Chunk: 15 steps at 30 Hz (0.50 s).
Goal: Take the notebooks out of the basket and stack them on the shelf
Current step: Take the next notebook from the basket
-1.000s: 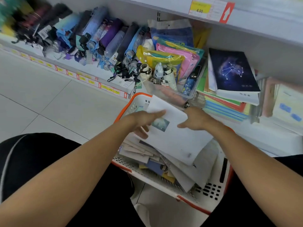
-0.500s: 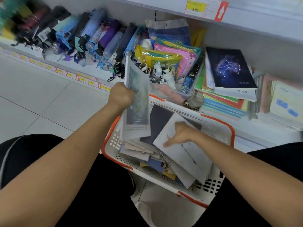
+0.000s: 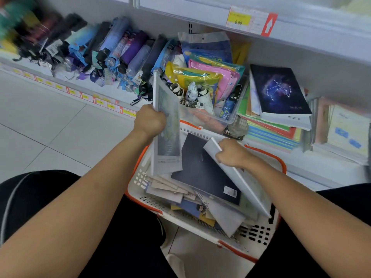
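Your left hand [image 3: 149, 121] grips a thin white notebook w/ a greenish cover picture [image 3: 167, 129], held upright above the left rim of the white plastic basket w/ orange trim [image 3: 255, 233]. Your right hand [image 3: 232, 154] curls round the top edge of a 2nd white notebook [image 3: 241, 177], tilting it up on edge inside the basket, beside a flat dark navy notebook [image 3: 202, 169]. More notebooks lie jumbled beneath. On the white shop shelf [image 3: 325, 177], a star-print notebook [image 3: 279, 91] tops a stack.

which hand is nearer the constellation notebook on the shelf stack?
Right. The right hand is below-left of the constellation notebook, over the basket; the left hand is farther left.
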{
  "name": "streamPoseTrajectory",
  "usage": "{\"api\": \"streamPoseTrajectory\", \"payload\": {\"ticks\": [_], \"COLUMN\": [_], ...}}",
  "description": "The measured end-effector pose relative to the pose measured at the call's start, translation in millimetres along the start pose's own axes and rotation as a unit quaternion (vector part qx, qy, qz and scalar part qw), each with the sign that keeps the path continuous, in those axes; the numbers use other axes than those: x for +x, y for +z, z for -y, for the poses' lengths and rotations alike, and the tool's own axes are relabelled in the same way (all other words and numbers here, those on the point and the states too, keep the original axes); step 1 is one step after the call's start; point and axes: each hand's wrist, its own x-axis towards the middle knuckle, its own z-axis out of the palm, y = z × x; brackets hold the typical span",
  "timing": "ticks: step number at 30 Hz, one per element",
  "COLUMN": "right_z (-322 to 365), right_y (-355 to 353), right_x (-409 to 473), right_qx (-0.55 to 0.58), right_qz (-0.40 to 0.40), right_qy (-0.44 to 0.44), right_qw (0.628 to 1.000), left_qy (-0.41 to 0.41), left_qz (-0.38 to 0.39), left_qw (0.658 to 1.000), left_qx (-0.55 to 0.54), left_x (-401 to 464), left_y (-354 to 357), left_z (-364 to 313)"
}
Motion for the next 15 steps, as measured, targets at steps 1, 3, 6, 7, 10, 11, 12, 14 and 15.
{"api": "streamPoseTrajectory", "payload": {"ticks": [1, 3, 6, 7, 10, 11, 12, 14, 15], "right_z": [6, 19, 48, 58, 83, 87, 89, 90, 89], "right_y": [-11, -31, -54, -59, -66, -66, -66, -64, -63], "right_x": [-2, -8, -22, -26, -34, -36, -37, -37, -36], "right_qx": [0.015, 0.084, 0.273, 0.327, 0.396, 0.394, 0.389, 0.387, 0.396], "right_qz": [-0.014, -0.047, -0.073, -0.076, -0.102, -0.116, -0.130, -0.153, -0.152], "right_qy": [-0.008, -0.013, 0.001, -0.008, -0.042, -0.045, -0.047, -0.045, -0.036], "right_qw": [1.000, 0.995, 0.959, 0.942, 0.912, 0.911, 0.911, 0.908, 0.905], "left_qy": [0.001, 0.011, 0.011, 0.012, 0.020, 0.024, 0.024, 0.013, 0.008], "left_qz": [0.005, 0.025, 0.068, 0.086, 0.117, 0.116, 0.111, 0.110, 0.124], "left_qw": [1.000, 0.999, 0.996, 0.994, 0.991, 0.991, 0.992, 0.991, 0.989], "left_qx": [-0.006, -0.020, -0.057, -0.067, -0.066, -0.063, -0.062, -0.075, -0.081], "left_x": [-1, -5, -14, -18, -31, -35, -39, -49, -52], "left_y": [0, 3, 14, 20, 36, 40, 42, 43, 44], "left_z": [-1, -4, -7, -8, -10, -11, -12, -16, -17]}}
